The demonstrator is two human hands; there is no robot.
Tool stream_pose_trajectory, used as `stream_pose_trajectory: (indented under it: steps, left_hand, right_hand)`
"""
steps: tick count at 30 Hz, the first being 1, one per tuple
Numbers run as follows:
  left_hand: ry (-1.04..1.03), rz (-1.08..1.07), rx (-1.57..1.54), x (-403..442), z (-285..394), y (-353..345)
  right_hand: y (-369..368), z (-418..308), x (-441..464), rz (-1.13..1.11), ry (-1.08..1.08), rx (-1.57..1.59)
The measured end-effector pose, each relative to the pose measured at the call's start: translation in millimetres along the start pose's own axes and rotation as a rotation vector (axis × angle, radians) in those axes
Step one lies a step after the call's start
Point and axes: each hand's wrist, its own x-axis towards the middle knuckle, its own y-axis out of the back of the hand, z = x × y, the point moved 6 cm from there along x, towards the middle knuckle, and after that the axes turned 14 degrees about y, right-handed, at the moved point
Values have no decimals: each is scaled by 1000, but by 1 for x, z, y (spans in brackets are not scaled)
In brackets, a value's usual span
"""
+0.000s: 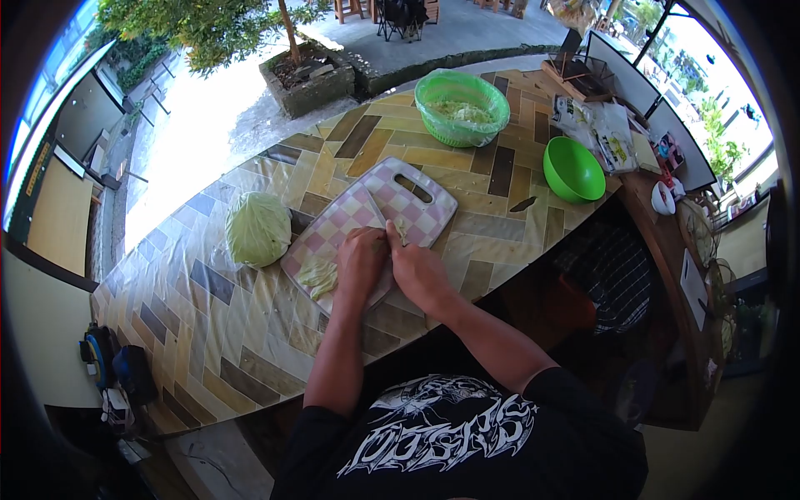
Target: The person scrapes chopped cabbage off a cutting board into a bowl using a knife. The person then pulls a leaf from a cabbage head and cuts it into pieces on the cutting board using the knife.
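A: Where does the cabbage lie, seen from the hands?
B: The leaves [318, 277] are on the board [325, 223], just to the left of the left hand [358, 257]. Some shreds [402, 227] sit just past the right hand [413, 262]. The cabbage [258, 230] itself is on the table [200, 329], beside the board's left side and apart from both hands.

A: And the grip?
B: The hands come together low over the board. The left one is bent over with its fingers curled under; the right one is curled too, its thumb laid forward, close against the left.

A: Pinching something?
B: I can't tell. The backs of the hands hide the fingertips, so how tightly either one is closed doesn't show. Just ahead of them is a thin, pale strip that looks like a blade [374, 208].

A: Which way does it point?
B: Away from the person and a little left, its long axis slanting across the board.

A: And the board?
B: Its long axis runs from near left to far right, with the handle slot at the far end. The cabbage is rounded, slightly longer away from the person than across.
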Motion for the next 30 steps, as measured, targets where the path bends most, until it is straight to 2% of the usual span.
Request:
stream_pose_trajectory:
  steps: [5, 11, 14, 17, 20, 23, 26, 29, 30]
  left_hand:
    - [-18, -28, 0, -6, -2, -3]
    - [-75, -49, 71, -18, 15, 1]
    - [-1, -108, 95, -18, 16, 3]
    - [24, -121, 88, -17, 15, 0]
    - [8, -132, 147, -21, 19, 0]
    - [-3, -138, 158, -20, 18, -3]
    - [-57, -149, 216, -23, 31, -2]
    - [-63, -161, 218, -22, 31, -4]
    - [-65, -170, 222, -21, 32, -5]
  right_hand:
    - [0, 25, 14, 6, 8, 63]
    - [11, 49, 8, 191, 79, 244]
    - [21, 64, 11, 200, 91, 235]
    - [15, 94, 19, 395, 341, 141]
    - [24, 111, 17, 291, 135, 492]
    - [22, 118, 13, 320, 132, 574]
    - [14, 122, 13, 299, 175, 484]
    - [12, 126, 10, 444, 264, 485]
    - [13, 126, 9, 400, 218, 486]
